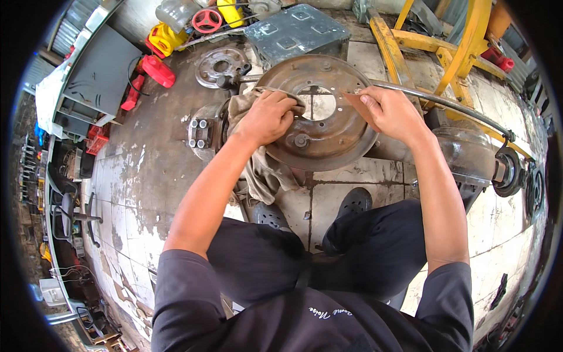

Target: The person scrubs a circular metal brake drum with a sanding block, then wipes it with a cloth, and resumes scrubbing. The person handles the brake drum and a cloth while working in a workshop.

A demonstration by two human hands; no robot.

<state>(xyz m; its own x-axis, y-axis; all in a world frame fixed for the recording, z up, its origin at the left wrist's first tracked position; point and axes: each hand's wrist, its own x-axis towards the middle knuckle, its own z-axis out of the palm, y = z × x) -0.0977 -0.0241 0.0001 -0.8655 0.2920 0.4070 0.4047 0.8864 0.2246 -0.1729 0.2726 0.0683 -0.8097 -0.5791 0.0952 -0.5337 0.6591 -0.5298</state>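
A round brown metal backing plate point(281, 82), rusty and with a large centre hole, rests tilted in front of me. My left hand point(270, 117) lies at its left edge with fingers curled over a grey-brown rag point(264, 173). The rag hangs down over the plate's lower left rim. On the plate's right side, my right hand point(396, 114) pinches a stiff reddish-brown piece of sandpaper point(359, 107) between thumb and fingers. One edge of the sandpaper is over the plate; whether it touches cannot be seen.
A heavy axle housing point(463, 154) lies behind and right of the plate. Beyond stand a dark metal box point(299, 32) and a yellow steel frame point(387, 47). Another round plate point(221, 67) lies on the floor at the far left, near red and yellow stands point(158, 71).
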